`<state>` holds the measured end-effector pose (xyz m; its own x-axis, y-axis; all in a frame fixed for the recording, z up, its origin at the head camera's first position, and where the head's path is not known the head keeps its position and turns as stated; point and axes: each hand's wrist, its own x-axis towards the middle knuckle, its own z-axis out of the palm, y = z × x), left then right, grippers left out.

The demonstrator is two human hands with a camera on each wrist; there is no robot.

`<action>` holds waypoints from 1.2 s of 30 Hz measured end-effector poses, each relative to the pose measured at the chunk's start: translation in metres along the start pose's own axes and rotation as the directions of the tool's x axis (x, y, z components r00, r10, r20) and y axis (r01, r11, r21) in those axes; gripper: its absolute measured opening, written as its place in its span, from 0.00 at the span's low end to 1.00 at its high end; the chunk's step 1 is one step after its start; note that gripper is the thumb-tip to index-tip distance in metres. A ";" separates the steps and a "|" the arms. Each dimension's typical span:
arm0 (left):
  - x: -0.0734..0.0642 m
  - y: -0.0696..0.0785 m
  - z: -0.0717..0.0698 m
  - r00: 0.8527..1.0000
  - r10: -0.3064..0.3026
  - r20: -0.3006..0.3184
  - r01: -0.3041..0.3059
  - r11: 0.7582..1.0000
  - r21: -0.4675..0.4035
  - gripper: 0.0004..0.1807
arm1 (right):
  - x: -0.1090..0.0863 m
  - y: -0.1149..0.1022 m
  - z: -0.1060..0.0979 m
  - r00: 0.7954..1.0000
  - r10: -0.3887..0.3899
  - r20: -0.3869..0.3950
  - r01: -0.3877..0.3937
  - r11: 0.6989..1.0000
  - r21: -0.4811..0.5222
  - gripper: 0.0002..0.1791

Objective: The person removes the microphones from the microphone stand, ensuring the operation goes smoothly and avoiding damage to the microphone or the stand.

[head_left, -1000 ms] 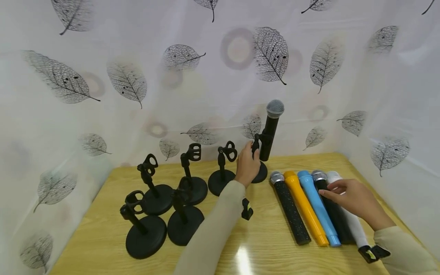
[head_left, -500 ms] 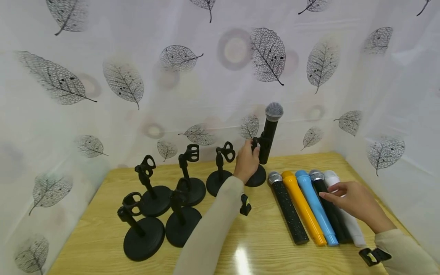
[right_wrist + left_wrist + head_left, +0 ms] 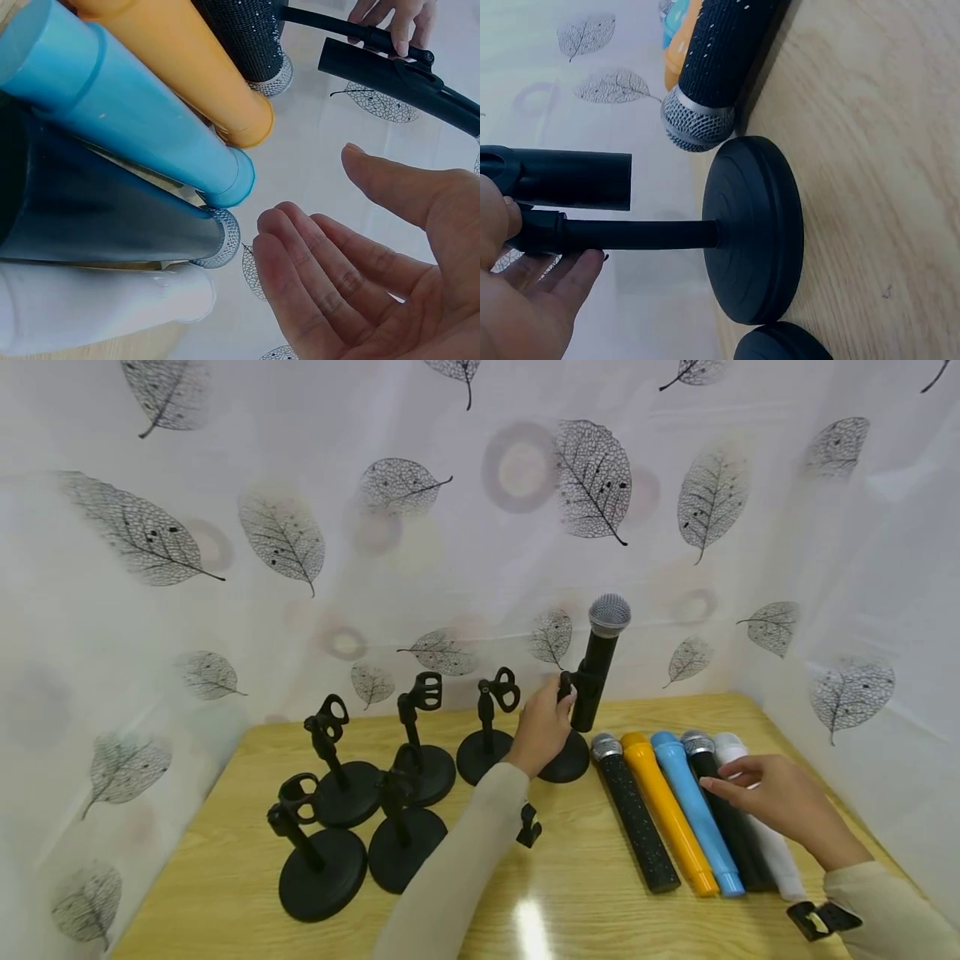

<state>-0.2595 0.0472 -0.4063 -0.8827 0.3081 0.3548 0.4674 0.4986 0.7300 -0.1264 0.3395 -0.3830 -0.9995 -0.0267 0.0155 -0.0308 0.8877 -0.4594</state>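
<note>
My left hand [image 3: 545, 727] grips the upper pole of a black desk microphone stand [image 3: 645, 235], fingers and thumb wrapped round it below the clip. A black microphone with a silver mesh head [image 3: 600, 653] sits tilted in that stand's clip, head up. The stand's round base [image 3: 754, 232] is close to the tabletop; I cannot tell whether it touches. My right hand [image 3: 780, 802] hovers over the black microphone [image 3: 731, 822] and white microphone [image 3: 772, 852] at the right, its fingers relaxed and holding nothing, as the right wrist view shows.
Left of my left arm stand several black stands [image 3: 322, 874] with bare clips. Beside the black and white microphones lie a speckled black microphone [image 3: 637, 822], an orange one [image 3: 671, 818] and a blue one [image 3: 697, 818]. A leaf-print curtain [image 3: 450, 552] backs the wooden table [image 3: 210, 877].
My left hand has drawn the stand and its microphone a little toward me, and they sit lower in the head view. My right hand has barely moved.
</note>
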 end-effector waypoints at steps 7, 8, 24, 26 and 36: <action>-0.013 0.006 -0.002 1.000 0.014 0.019 -0.015 0.999 0.029 0.08 | 0.000 -0.004 -0.002 1.000 -0.004 0.001 0.004 1.000 -0.007 0.31; -0.015 0.006 -0.003 1.000 0.016 0.020 -0.016 0.999 0.034 0.08 | 0.000 -0.004 -0.002 1.000 -0.004 0.003 0.004 1.000 -0.007 0.31; -0.038 0.011 -0.015 0.996 0.038 0.076 -0.046 0.994 0.096 0.09 | 0.007 -0.025 0.001 0.999 -0.048 0.026 0.047 0.998 0.030 0.30; -0.041 0.012 -0.018 0.995 0.044 0.086 -0.052 0.994 0.093 0.10 | 0.009 -0.028 0.002 0.998 -0.061 0.028 0.060 0.997 0.046 0.30; -0.057 0.013 -0.027 0.990 0.050 0.131 -0.055 0.998 0.039 0.10 | 0.010 -0.052 0.005 0.991 -0.134 -0.010 0.135 0.986 0.094 0.27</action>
<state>-0.2046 0.0141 -0.4015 -0.8446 0.4358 0.3111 0.5170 0.5124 0.6857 -0.1345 0.2906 -0.3629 -0.9863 -0.1409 0.0859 -0.1650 0.8287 -0.5349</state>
